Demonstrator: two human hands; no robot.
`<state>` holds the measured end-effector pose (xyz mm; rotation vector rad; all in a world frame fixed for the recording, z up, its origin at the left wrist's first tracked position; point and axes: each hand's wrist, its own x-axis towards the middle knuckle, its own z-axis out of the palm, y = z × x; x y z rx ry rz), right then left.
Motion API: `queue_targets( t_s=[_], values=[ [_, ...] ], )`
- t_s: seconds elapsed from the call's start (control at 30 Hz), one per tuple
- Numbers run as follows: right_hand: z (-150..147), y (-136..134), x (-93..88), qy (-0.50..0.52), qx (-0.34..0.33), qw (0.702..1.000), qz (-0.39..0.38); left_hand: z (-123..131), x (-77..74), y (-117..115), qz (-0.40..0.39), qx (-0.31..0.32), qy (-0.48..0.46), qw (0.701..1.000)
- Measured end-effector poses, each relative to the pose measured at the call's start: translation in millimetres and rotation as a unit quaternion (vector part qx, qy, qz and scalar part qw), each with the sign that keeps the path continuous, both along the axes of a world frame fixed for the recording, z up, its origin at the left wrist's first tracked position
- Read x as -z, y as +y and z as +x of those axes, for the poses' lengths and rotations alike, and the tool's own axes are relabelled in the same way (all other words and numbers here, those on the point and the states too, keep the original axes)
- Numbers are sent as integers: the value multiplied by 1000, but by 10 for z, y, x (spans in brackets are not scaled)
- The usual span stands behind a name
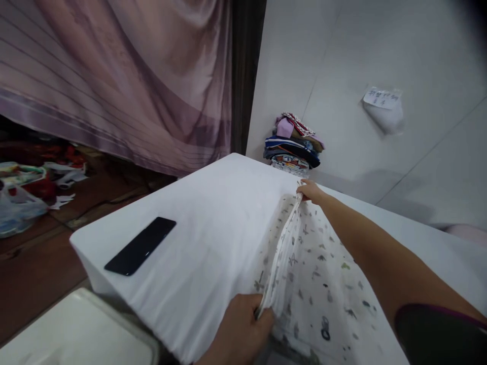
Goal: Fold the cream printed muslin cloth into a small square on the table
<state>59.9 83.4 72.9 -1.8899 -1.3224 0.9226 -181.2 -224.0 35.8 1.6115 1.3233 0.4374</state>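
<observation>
A thin white cloth [315, 263] with a small dark and green print lies over the right part of the white-covered table. My left hand [245, 327] pinches the near end of its raised, folded edge, close to the table's front. At the far end of that same edge, my right hand [310, 191] grips the cloth, with the arm stretched forward. Between both hands the edge runs as a taut, layered ridge. The cloth's nearest part drops out of view at the bottom.
A black phone [140, 247] lies on the table's white cover [213, 203] at left. Folded clothes [292, 142] are stacked by the wall at the far edge. A pink curtain [152, 76] hangs behind. Plastic bags [23, 203] and a pale lidded box [83, 329] stand left.
</observation>
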Motion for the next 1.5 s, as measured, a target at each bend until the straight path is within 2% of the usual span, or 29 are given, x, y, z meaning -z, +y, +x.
queue_targets(
  t_s=[0.13,0.23,0.37,0.57,0.7,0.77,0.83,0.9,0.97,1.07,1.17,1.33,1.4,1.5],
  values=[
    [-222,160,203,-42,-6,999,-29,-101,47,60,37,12,167,985],
    [-313,239,374,-69,-11,997,-42,-129,84,76,61,30,249,966],
    [-360,274,513,-72,-17,996,-43,-136,114,94,60,54,290,954],
    [-328,122,540,-45,-35,998,13,-149,58,130,44,66,311,947],
    [-271,-252,622,-72,-58,992,91,-157,19,131,41,69,316,945],
    [-292,-464,714,-120,-121,978,124,-156,20,118,44,63,325,942],
    [-350,-615,794,-215,-215,942,141,-156,36,100,60,58,330,940],
    [-422,-681,816,-295,-270,908,123,-161,56,82,81,56,332,938],
    [-479,-707,763,-316,-272,905,84,-170,64,70,99,56,338,934],
    [-503,-866,625,-294,-246,921,66,-181,38,55,113,59,350,928],
    [-491,-1328,565,-282,-247,923,88,-179,0,35,123,53,355,925],
    [-520,-2281,643,-277,-337,894,101,-173,-17,-25,131,34,365,921],
    [-545,-2508,633,-281,-365,883,85,-183,-34,-38,139,29,374,916],
    [-587,-2714,519,-284,-364,884,77,-189,-114,4,156,20,385,910]
  ],
)
